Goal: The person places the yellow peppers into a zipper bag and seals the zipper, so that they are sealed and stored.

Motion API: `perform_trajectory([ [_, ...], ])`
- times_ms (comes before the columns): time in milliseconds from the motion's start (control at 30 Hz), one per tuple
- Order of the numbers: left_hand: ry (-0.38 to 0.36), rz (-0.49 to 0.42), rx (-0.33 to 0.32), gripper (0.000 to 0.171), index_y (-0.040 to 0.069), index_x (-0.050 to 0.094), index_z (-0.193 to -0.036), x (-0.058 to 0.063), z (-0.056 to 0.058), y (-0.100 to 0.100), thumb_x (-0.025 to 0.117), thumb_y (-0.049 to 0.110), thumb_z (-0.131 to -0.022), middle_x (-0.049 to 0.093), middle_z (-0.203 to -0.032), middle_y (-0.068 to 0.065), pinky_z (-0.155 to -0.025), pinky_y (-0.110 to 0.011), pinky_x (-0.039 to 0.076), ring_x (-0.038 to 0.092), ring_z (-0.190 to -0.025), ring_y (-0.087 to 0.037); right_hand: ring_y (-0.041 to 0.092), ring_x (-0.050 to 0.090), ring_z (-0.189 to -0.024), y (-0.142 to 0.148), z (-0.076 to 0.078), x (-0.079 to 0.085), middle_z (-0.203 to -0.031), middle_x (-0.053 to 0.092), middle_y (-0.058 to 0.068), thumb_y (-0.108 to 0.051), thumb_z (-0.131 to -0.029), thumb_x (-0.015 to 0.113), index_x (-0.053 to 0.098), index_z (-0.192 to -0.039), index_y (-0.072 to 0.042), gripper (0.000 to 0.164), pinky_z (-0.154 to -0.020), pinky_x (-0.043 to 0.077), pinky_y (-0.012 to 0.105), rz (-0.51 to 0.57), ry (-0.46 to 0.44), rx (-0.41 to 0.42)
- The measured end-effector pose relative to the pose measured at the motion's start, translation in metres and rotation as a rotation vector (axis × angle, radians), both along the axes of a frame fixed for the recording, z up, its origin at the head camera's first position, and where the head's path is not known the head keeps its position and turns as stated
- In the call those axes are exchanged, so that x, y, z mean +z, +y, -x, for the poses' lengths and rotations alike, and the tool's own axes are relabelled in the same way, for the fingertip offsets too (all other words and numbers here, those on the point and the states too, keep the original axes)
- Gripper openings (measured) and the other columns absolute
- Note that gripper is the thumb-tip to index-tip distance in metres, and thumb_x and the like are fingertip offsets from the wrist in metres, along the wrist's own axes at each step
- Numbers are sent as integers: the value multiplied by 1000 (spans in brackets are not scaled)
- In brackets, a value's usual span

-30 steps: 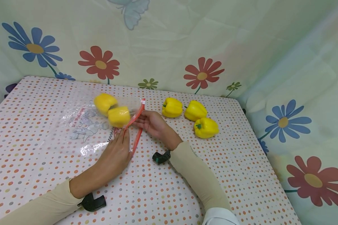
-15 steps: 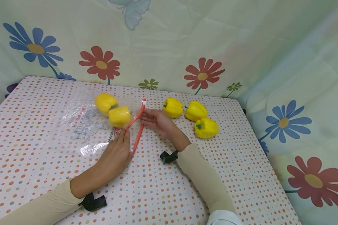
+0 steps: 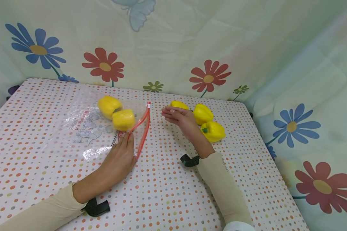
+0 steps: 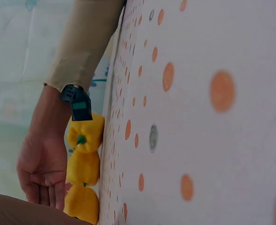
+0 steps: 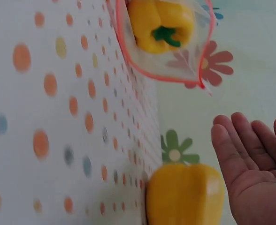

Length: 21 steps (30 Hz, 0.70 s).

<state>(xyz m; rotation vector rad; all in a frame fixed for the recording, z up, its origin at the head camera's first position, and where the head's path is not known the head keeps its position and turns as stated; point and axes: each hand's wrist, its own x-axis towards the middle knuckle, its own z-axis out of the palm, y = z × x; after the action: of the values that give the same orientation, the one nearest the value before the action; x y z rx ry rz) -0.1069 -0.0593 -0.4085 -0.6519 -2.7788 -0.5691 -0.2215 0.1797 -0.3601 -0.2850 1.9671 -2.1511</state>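
A clear plastic zip bag (image 3: 75, 115) with a red-edged mouth lies on the table, printed with a cartoon. Inside are two yellow bell peppers (image 3: 123, 120); a green stem shows on one pepper (image 5: 161, 23) in the right wrist view. My left hand (image 3: 117, 163) holds the bag at its upper lip, fingers over the red edge, thumb hidden, and the mouth gapes. My right hand (image 3: 188, 123) is in the air with fingers extended and nothing in it, close over the nearest of three loose peppers (image 3: 179, 104), which it partly covers in the head view.
The other two loose peppers, a rear one (image 3: 203, 114) and a front one (image 3: 213, 131), sit touching or nearly so right of the hand. A dotted cloth covers the table (image 3: 162, 192). A flowered curtain (image 3: 167, 41) hangs behind and to the right.
My right hand has drawn back from the bag's mouth and moved right to the loose peppers. My left hand and the bagged peppers have stayed in place.
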Motion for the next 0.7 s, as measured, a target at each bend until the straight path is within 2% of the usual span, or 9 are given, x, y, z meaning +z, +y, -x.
perform_trajectory([
  [167,-14,7,7,80,-22,34,-135,1,-1,1,80,8,-77,38,-137,-41,-89,-60,45,46,-124,-51,27,62,-112,15,-2,5,-120,65,20,-7,-102,50,55,-128,12,33,-95,47,38,-22,132,-127],
  [300,-15,9,9,79,-23,35,-135,0,-1,1,80,8,-77,38,-138,-42,-88,-60,46,46,-123,-51,24,61,-114,24,-3,4,-121,65,17,-10,-102,51,59,-127,7,31,-95,47,32,-106,246,-234],
  [400,-11,9,12,79,-23,35,-135,1,-1,1,80,7,-77,38,-137,-42,-88,-60,46,46,-123,-51,19,59,-116,29,-2,0,-123,66,9,-14,-102,52,61,-127,2,31,-97,45,30,-198,297,-303],
  [567,-11,-4,10,76,-23,36,-134,1,-2,2,78,7,-78,39,-136,-42,-88,-60,46,46,-122,-51,12,51,-124,38,2,-5,-129,63,1,-18,-102,51,59,-133,-4,34,-102,40,27,-253,285,-370],
  [700,-14,-13,5,71,-24,36,-134,1,-2,1,74,5,-81,39,-136,-42,-90,-60,45,46,-122,-52,11,47,-129,42,6,-8,-134,59,2,-14,-102,51,57,-135,-7,35,-104,37,25,-199,184,-380],
])
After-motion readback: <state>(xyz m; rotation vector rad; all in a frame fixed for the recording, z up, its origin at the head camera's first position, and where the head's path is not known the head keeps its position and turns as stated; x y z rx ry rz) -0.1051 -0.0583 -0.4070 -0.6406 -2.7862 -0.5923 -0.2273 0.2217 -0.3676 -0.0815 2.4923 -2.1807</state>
